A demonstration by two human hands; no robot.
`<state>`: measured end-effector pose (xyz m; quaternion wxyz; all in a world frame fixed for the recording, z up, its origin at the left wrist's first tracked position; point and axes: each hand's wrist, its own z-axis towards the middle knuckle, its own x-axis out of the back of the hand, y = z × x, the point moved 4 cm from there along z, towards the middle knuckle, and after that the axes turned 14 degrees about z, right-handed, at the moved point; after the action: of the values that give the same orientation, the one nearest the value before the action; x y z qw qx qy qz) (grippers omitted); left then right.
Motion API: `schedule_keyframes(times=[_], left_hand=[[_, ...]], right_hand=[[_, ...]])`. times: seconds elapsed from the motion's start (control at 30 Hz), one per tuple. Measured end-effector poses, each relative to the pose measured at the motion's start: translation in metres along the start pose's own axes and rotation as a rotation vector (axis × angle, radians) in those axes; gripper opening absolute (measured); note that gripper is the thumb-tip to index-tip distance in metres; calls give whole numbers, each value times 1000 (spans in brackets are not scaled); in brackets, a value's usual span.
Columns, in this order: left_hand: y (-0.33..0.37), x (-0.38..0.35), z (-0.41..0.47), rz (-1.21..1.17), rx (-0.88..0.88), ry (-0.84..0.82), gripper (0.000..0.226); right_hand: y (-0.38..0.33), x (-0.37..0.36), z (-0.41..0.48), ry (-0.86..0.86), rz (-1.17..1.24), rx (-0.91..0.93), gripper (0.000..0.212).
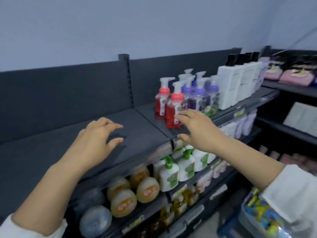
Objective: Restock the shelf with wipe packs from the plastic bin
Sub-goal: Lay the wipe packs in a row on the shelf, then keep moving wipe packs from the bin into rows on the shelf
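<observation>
Left grip spread over shelf; right grip spread just before red pump bottles, both empty; purple pump bottles, white bottles beyond; plastic bin lower right.

My left hand is over the top shelf. My right hand is right of it, in front of the pump bottles. The bin is down on my right.

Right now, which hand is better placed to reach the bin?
Right, likely. The plastic bin of wipe packs sits low on the right, under the right forearm; the right hand is empty. The left hand is over the shelf, farther away.
</observation>
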<state>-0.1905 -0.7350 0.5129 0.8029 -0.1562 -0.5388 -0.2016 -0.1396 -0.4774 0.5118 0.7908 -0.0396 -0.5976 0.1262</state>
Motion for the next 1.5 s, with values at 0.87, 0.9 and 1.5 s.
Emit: schedule_keyframes(times=[0.87,0.9,1.5], left_hand=[[538,-254,158,-376,-982,-294,44],[547,-269,155,-379,-999,-341,45],[673,-553,89,-236,-1019,-781,57]], right_hand=[[407,-23,-315,-41,22,-1207,61],[415,-37,-320,-59,48,-1238,62],[585,-302,-415,-211,461,-1456,59]])
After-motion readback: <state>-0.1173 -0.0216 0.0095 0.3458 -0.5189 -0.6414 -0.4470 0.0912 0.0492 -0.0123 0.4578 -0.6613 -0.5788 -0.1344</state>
